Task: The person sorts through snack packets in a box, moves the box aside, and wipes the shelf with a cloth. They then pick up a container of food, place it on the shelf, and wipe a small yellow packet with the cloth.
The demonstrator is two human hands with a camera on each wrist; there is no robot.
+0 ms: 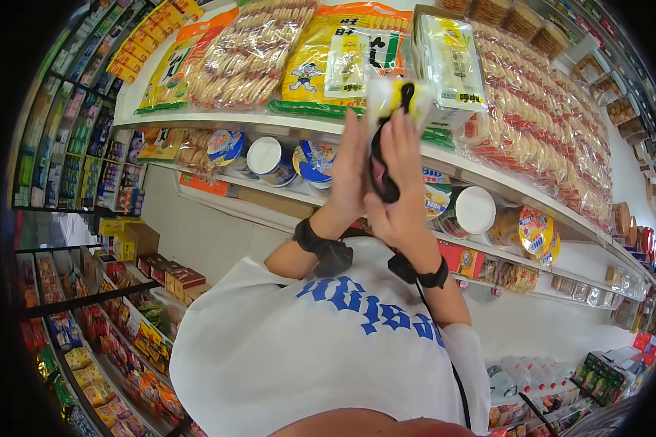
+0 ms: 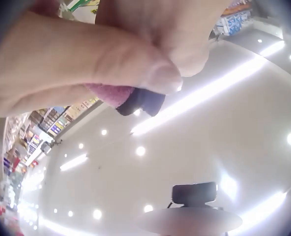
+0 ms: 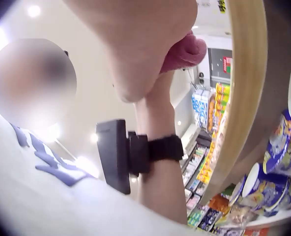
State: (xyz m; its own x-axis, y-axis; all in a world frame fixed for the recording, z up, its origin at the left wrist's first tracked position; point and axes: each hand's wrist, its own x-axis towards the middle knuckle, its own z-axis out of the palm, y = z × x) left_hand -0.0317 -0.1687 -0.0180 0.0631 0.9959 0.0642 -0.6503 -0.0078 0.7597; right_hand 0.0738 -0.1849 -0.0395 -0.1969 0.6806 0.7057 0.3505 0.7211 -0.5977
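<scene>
A pink thing with a black edge [image 1: 379, 171] lies between the two raised hands in the head view. My left hand [image 1: 346, 164] is flat against its left side, fingers straight and pointing up. From the other side my right hand [image 1: 402, 171] presses on it, fingers long, thumb low. Near the fingertips, a blurred white and yellow part [image 1: 386, 95] shows behind a black loop; whether it belongs to the same thing I cannot tell. A thumb [image 2: 160, 78] covers much of the pink and dark thing [image 2: 113, 94] in the left wrist view. Its pink rolled end [image 3: 185, 54] sticks out beside the hand in the right wrist view.
Just beyond the hands runs a white shelf [image 1: 284, 125] with bagged rice crackers [image 1: 335, 54] and a pale box [image 1: 452, 69]. Tubs of noodles [image 1: 268, 156] stand on the shelf below. Snack racks [image 1: 116, 342] are at the left, bottles [image 1: 536, 371] at the lower right.
</scene>
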